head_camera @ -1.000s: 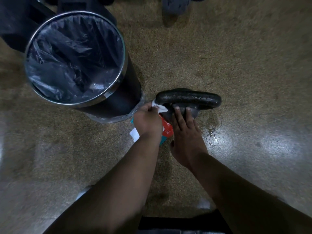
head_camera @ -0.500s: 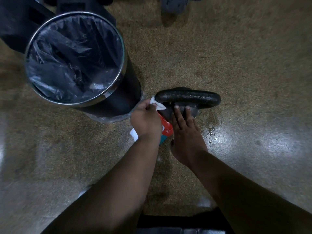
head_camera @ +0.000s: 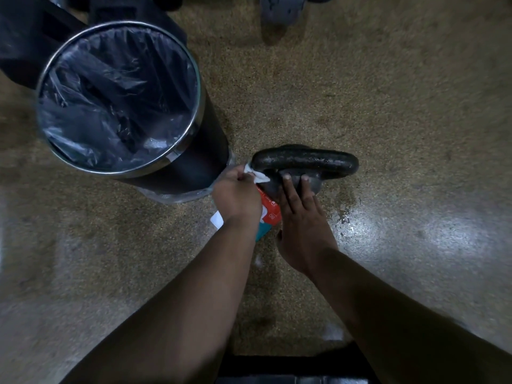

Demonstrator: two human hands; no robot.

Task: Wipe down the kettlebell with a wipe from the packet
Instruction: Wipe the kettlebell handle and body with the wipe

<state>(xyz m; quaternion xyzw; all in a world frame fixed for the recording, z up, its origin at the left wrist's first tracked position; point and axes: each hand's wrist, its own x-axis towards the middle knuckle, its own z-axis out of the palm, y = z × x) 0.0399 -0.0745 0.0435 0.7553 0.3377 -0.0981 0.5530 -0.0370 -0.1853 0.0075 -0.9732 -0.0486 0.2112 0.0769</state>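
The fingers of my left hand (head_camera: 237,195) are pinched together on one white wipe (head_camera: 256,175), pressing it against the left end of the kettlebell (head_camera: 304,162) handle. My right hand (head_camera: 303,217) lies flat with its fingers (head_camera: 289,187) stretched out side by side; two fingertips show, resting on the dark body of the kettlebell just below the handle. There is one kettlebell, black, standing on the floor (head_camera: 388,92) near the middle of the scene, its handle running left to right.

Under my left hand and wrist lies one packet (head_camera: 270,214), red and teal with white, on the floor just near of the kettlebell and between my two hands. A white flap sticks out at its left side.

To the left and farther off stands one round bin (head_camera: 194,151) with a metal rim and one dark plastic liner (head_camera: 116,98) inside; it is just beside my left hand. The speckled floor shines pale to the right.
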